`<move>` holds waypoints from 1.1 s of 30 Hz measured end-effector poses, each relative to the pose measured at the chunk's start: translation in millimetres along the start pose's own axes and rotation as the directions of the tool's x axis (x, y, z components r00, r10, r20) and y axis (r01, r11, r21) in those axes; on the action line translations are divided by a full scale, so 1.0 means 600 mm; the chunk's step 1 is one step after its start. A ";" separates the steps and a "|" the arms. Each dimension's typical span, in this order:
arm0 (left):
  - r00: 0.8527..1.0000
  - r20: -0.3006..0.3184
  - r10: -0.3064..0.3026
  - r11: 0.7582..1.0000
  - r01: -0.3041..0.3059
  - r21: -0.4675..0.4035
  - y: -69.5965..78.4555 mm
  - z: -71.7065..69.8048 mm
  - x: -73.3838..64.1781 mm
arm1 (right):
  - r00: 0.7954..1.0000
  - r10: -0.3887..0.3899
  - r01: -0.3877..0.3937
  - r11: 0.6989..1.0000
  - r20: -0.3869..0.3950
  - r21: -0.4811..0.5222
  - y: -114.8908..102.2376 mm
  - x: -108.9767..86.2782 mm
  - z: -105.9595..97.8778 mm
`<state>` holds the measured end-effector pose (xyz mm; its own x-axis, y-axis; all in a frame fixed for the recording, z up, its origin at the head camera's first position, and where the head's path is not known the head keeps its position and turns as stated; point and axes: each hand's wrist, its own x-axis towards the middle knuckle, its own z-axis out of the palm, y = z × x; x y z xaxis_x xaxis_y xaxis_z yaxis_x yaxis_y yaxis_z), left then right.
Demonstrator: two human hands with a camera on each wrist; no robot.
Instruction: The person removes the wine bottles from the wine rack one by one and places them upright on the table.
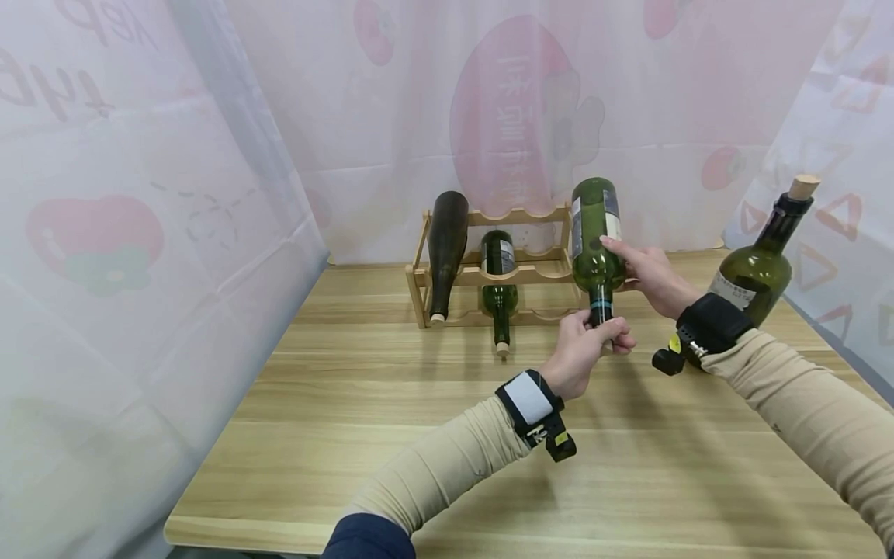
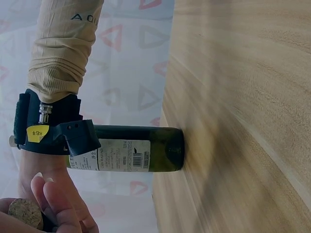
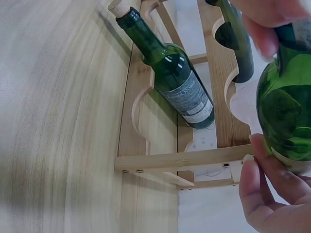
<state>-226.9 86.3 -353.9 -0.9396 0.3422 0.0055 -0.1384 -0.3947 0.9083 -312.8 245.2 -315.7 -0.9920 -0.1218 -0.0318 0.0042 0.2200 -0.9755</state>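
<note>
Both hands hold a green wine bottle (image 1: pixel 594 264), its corked neck tilted down toward the person. My left hand (image 1: pixel 587 345) grips the dark neck; its fingers (image 2: pixel 63 208) curl beside the cork (image 2: pixel 25 213) in the left wrist view. Higher up, my right hand (image 1: pixel 653 276) holds the bottle's body, thumb across the front. Behind the bottle is a two-tier wooden wine rack (image 1: pixel 534 276), overlapped by it at the right end. A dark bottle (image 1: pixel 447 241) lies in the upper tier at the left, and a green labelled bottle (image 3: pixel 180 87) in the lower tier.
Another corked green bottle (image 1: pixel 750 272) stands upright on the wooden table (image 1: pixel 335 435) at the right, partly behind my right wrist. A printed white curtain (image 1: pixel 391 116) hangs behind the rack and along both sides.
</note>
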 end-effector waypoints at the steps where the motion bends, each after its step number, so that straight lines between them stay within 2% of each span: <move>1: 1.000 0.002 -0.002 1.000 0.002 -0.001 0.000 0.000 0.000 | 1.000 0.000 0.000 1.000 -0.001 0.000 0.000 -0.001 0.000; 12: 1.000 0.004 -0.014 1.000 0.014 0.008 0.000 0.005 -0.001 | 1.000 0.002 -0.003 1.000 -0.022 -0.021 0.010 0.006 -0.008; 16: 1.000 -0.002 -0.020 1.000 0.020 0.017 -0.001 0.006 -0.002 | 1.000 -0.003 0.003 1.000 -0.025 -0.025 0.006 -0.004 -0.005; 33: 1.000 -0.007 -0.016 1.000 0.016 0.018 -0.006 0.015 -0.003 | 1.000 0.002 -0.003 1.000 -0.026 -0.027 0.008 -0.012 -0.014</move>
<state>-221.9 95.0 -353.5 -0.9394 0.3426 -0.0117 -0.1477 -0.3736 0.9157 -306.6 255.5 -318.3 -0.9950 -0.0958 -0.0279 0.0034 0.2469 -0.9690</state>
